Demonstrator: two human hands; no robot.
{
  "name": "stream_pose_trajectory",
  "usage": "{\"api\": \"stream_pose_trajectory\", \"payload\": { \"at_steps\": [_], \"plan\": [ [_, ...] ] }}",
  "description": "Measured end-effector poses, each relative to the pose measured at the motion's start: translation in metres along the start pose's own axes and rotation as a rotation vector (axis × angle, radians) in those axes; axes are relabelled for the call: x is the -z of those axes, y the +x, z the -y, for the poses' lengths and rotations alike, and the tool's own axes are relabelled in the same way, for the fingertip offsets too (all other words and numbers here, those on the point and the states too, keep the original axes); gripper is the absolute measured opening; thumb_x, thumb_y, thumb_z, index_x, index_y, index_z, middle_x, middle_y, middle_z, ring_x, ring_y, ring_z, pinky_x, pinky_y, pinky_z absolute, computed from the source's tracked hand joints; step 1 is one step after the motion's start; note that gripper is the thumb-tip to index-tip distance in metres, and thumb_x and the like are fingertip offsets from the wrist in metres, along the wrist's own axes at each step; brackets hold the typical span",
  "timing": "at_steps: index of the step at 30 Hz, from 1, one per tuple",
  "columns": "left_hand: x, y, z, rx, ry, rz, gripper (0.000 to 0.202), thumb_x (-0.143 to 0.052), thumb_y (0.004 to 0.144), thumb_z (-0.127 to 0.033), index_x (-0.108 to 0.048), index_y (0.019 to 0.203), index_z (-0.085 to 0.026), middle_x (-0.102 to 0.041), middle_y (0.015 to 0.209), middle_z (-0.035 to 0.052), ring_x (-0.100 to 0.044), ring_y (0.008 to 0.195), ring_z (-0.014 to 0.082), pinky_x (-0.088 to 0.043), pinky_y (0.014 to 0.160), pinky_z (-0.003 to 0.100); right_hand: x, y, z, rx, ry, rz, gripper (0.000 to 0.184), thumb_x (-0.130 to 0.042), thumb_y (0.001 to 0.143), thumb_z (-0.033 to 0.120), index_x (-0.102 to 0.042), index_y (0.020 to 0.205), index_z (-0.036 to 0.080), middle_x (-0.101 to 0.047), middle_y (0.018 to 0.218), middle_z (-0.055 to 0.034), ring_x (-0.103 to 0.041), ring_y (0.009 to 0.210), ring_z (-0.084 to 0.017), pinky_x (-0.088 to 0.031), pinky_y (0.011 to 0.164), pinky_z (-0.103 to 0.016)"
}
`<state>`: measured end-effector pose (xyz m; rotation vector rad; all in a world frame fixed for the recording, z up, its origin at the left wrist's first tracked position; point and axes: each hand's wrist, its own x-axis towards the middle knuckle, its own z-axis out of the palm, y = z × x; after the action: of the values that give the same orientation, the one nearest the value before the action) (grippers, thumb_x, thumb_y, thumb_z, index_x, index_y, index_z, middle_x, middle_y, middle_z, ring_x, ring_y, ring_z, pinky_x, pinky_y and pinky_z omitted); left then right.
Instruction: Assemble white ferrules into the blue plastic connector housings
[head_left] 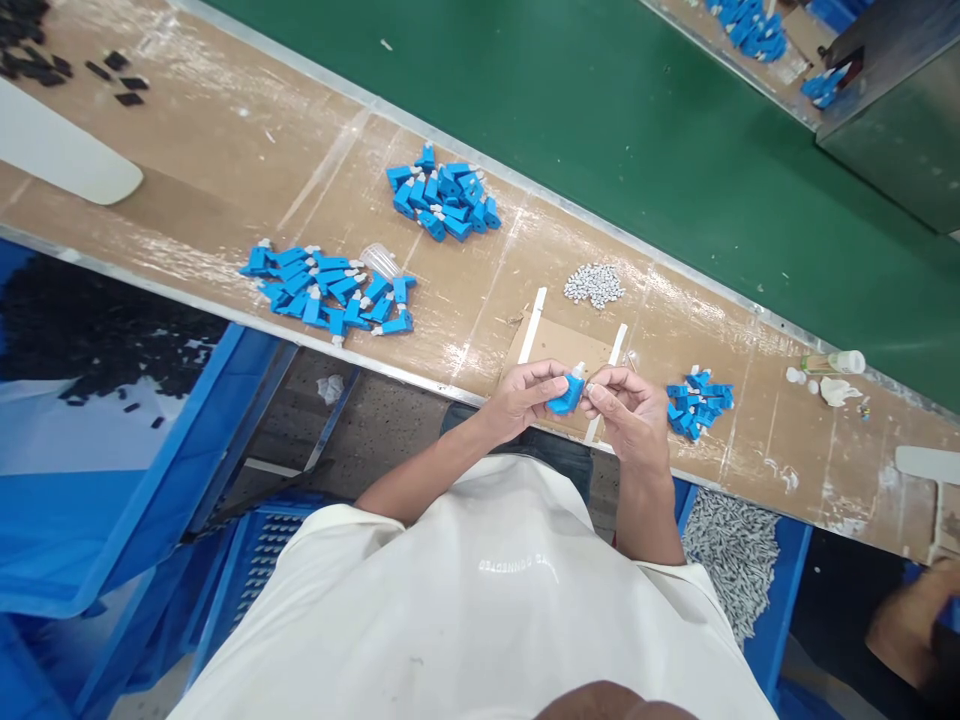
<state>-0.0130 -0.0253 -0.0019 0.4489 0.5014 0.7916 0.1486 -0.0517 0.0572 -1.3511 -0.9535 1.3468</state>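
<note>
My left hand (529,395) is closed on a blue plastic part (565,393) with a white tip, held over the near edge of the bench. Against that part's right side, the thumb and fingers of my right hand (626,408) pinch together; whatever small piece sits between them is hidden. Beneath the hands lies a cardboard sheet (564,345) with white strips along its sides. Just beyond it is a small heap of grey pieces (595,286). A cluster of similar blue parts (699,403) rests right of my right hand.
Two more piles of blue parts (444,195) lie on the bench (322,190) to the left. Black pieces (129,90) are scattered at the far left. A bottle (834,362) lies at the right. Blue bins (142,530) stand below, and another person's arm (911,620) shows lower right.
</note>
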Motion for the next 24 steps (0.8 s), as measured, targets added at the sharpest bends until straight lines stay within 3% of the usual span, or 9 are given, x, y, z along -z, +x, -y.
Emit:
{"api": "stream_pose_trajectory", "payload": {
  "at_steps": [11, 17, 24],
  "plan": [
    [-0.0037, -0.0010, 0.0010, -0.042, 0.017, -0.037, 0.051, -0.093, 0.063, -0.054, -0.071, 0.087, -0.014, -0.066, 0.073, 0.0001, -0.059, 0.062, 0.0094, -0.049, 0.061, 0.022, -0.0045, -0.0028, -0.0047, 0.079, -0.110, -0.074, 0.029, -0.090, 0.071, 0.046, -0.076, 0.077, 0.021, -0.069, 0.068, -0.0001, -0.061, 0.051, -0.011, -0.055, 0.049, -0.024],
    [-0.0027, 0.0019, 0.0055, -0.170, 0.084, -0.101, 0.049, -0.091, 0.065, -0.054, -0.074, 0.087, -0.015, -0.067, 0.073, 0.0005, -0.057, 0.062, 0.0093, -0.047, 0.063, 0.023, -0.0097, -0.0042, 0.0008, 0.122, -0.213, -0.119, 0.031, -0.089, 0.071, 0.048, -0.075, 0.076, 0.022, -0.069, 0.069, -0.0004, -0.061, 0.051, -0.012, -0.058, 0.050, -0.026],
    [0.0019, 0.0026, 0.0068, -0.207, 0.130, -0.110, 0.048, -0.090, 0.068, -0.054, -0.073, 0.087, -0.014, -0.068, 0.073, 0.0012, -0.058, 0.063, 0.0105, -0.046, 0.060, 0.023, -0.0054, 0.0053, -0.0029, 0.031, -0.156, -0.073, 0.031, -0.094, 0.064, 0.044, -0.074, 0.072, 0.021, -0.068, 0.066, 0.0007, -0.059, 0.051, -0.011, -0.057, 0.048, -0.024]
  ]
}}
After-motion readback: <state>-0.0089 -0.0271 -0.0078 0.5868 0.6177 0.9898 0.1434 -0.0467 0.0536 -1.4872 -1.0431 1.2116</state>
